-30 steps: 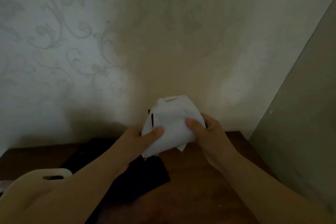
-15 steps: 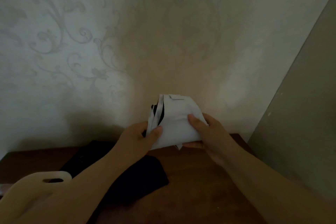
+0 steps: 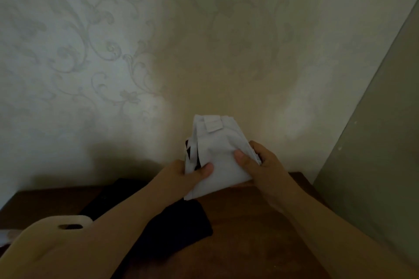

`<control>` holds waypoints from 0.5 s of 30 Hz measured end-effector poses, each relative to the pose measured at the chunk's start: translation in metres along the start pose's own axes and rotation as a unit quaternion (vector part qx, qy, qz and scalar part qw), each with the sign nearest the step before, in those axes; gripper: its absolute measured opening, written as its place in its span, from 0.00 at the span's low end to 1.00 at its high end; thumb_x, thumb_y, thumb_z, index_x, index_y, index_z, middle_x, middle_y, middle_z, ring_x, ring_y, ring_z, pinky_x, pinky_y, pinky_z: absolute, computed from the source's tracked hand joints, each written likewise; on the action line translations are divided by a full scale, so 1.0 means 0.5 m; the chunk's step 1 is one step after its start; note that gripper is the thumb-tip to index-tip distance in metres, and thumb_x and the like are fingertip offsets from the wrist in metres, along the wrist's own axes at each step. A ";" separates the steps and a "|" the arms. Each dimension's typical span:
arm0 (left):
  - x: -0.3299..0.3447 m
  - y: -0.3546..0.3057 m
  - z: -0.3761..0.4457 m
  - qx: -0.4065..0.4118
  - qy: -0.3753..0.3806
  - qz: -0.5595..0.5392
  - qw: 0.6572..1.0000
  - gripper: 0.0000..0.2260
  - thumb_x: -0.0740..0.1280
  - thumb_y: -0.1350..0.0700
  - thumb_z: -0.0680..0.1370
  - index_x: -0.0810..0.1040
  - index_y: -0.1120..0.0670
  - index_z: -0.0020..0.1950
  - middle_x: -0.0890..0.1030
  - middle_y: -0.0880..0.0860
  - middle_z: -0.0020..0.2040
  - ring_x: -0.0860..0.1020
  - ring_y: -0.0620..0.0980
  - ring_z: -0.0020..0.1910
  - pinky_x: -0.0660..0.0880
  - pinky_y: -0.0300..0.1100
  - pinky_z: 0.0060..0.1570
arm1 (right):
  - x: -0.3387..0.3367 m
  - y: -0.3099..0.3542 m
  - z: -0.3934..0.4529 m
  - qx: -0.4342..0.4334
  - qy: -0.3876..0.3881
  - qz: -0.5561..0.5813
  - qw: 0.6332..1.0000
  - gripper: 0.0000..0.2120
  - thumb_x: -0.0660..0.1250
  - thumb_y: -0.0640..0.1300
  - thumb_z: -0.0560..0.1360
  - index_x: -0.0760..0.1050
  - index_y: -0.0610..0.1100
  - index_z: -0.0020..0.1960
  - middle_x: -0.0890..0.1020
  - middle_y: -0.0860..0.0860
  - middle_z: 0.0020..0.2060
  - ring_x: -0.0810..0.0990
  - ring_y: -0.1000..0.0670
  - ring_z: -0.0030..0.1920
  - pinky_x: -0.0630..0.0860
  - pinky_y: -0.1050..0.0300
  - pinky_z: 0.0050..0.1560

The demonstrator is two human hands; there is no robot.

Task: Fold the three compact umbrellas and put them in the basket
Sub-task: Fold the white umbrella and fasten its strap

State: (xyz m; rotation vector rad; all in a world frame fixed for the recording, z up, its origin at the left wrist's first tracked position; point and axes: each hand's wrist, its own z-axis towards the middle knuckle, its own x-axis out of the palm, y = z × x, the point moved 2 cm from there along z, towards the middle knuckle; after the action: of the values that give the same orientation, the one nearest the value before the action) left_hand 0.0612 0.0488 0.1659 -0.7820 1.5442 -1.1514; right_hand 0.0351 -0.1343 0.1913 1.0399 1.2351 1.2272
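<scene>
A dark brown wooden table fills the lower part of the view, pushed up against a pale wall papered with a faint scrolling floral pattern, and a plain grey-green panel rises along the right edge. On the tabletop lies a flat heap of black fabric, partly hidden under the left forearm, so its full outline cannot be made out. At the lower left a cream-coloured plastic basket rim with an oval handle slot cuts into the frame; what it contains cannot be seen. No brand name or readable writing shows anywhere; the only label-like detail is a small blank white fastening tab near the top of the white fabric compact umbrella, which is held in the air above the far middle of the table, its canopy gathered into loose pleats with dark slivers showing between the folds on its left side. The left hand is closed around the umbrella's lower left edge, thumb pressed flat on the front. The right hand grips the right side, thumb on the front face and fingers curled behind the folds.
</scene>
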 end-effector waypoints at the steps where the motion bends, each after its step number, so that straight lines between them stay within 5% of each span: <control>1: 0.001 -0.002 -0.001 0.022 -0.033 0.035 0.999 0.22 0.66 0.43 0.73 0.65 0.53 0.26 0.68 0.46 0.19 0.67 0.38 0.18 0.61 0.28 0.22 | -0.001 0.000 0.003 0.037 -0.003 0.021 0.999 0.14 0.67 0.51 0.72 0.75 0.45 0.54 0.80 0.48 0.52 0.81 0.50 0.51 0.82 0.52 0.43; 6: 0.001 -0.011 -0.015 0.169 -0.170 0.245 0.940 0.26 0.64 0.37 0.73 0.58 0.49 0.24 0.60 0.45 0.20 0.70 0.37 0.21 0.64 0.30 0.23 | 0.000 0.014 0.006 0.171 -0.027 0.042 0.984 0.21 0.69 0.56 0.71 0.73 0.47 0.59 0.78 0.48 0.54 0.79 0.48 0.52 0.82 0.52 0.43; 9: 0.004 -0.006 -0.020 0.318 -0.237 0.305 0.866 0.23 0.56 0.35 0.75 0.50 0.43 0.26 0.51 0.42 0.19 0.63 0.38 0.17 0.58 0.26 0.19 | 0.010 0.022 0.005 0.119 -0.099 0.044 0.987 0.12 0.69 0.56 0.72 0.74 0.48 0.47 0.80 0.51 0.45 0.79 0.52 0.44 0.80 0.61 0.34; 12: 0.006 -0.013 -0.020 0.242 -0.182 0.204 0.931 0.28 0.57 0.34 0.76 0.60 0.50 0.23 0.61 0.47 0.19 0.67 0.42 0.20 0.60 0.30 0.23 | 0.016 0.025 0.005 0.038 -0.175 0.030 0.983 0.12 0.69 0.53 0.73 0.77 0.44 0.41 0.81 0.48 0.39 0.80 0.53 0.38 0.79 0.64 0.31; 15: 0.001 -0.024 -0.017 0.058 -0.021 0.012 0.998 0.24 0.62 0.37 0.71 0.80 0.59 0.40 0.82 0.56 0.36 0.80 0.47 0.34 0.77 0.39 0.38 | 0.011 0.025 0.001 -0.020 -0.192 -0.009 0.981 0.21 0.70 0.51 0.72 0.76 0.31 0.45 0.80 0.37 0.42 0.81 0.42 0.42 0.80 0.46 0.41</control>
State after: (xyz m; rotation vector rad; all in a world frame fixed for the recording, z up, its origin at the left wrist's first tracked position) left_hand 0.0522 0.0468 0.1775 -0.7038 1.4354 -1.1898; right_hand 0.0339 -0.1277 0.2033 1.1674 0.9143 0.9752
